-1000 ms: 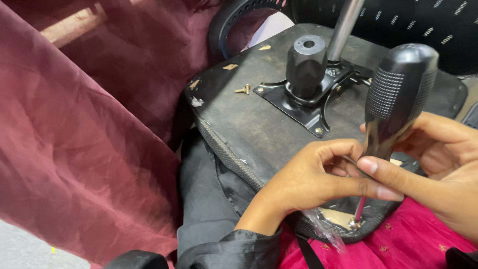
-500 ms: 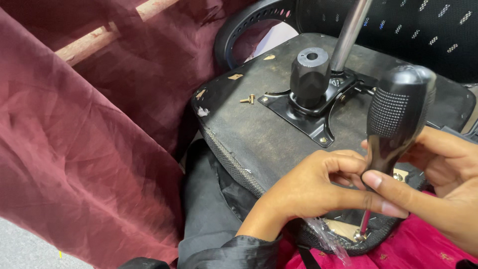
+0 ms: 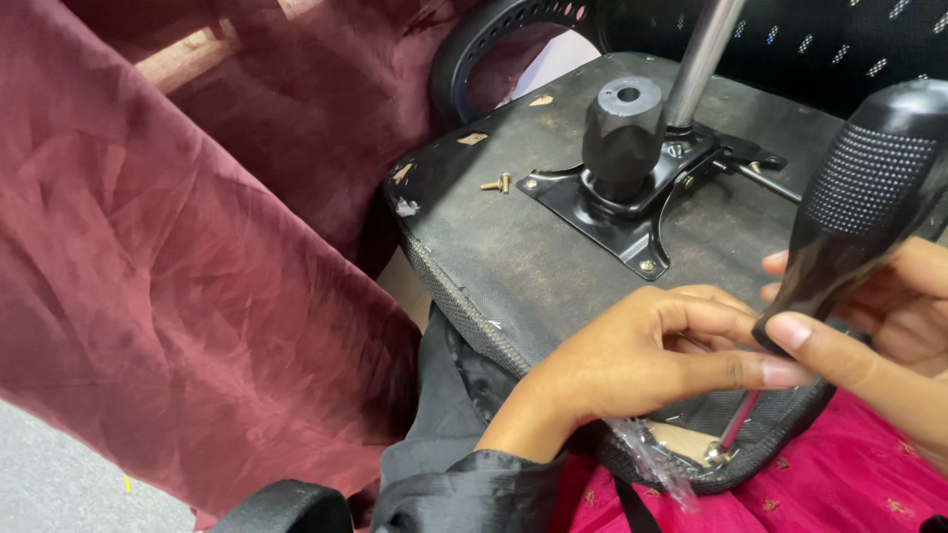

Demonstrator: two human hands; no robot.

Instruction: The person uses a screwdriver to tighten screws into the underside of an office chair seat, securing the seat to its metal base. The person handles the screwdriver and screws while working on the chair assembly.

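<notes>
An upturned chair seat (image 3: 513,257) lies in front of me, its dark underside up. A black metal mounting plate (image 3: 632,212) with a black hub (image 3: 622,133) is bolted to it. My right hand (image 3: 889,326) grips a screwdriver (image 3: 859,212) by its black textured handle, the shaft angled down to a screw (image 3: 713,454) at the seat's near edge. My left hand (image 3: 642,360) rests on the seat, fingers pinched around the shaft just under the handle.
Two loose brass screws (image 3: 497,184) lie on the seat near the plate. A metal rod (image 3: 701,59) rises behind the hub. Maroon cloth (image 3: 178,276) hangs at left. A black wheel arc (image 3: 484,44) sits behind; pink fabric (image 3: 839,484) lies at lower right.
The view has shifted slightly; the seat and hands sit a little lower and further right in frame. Both hands keep their hold on the screwdriver.
</notes>
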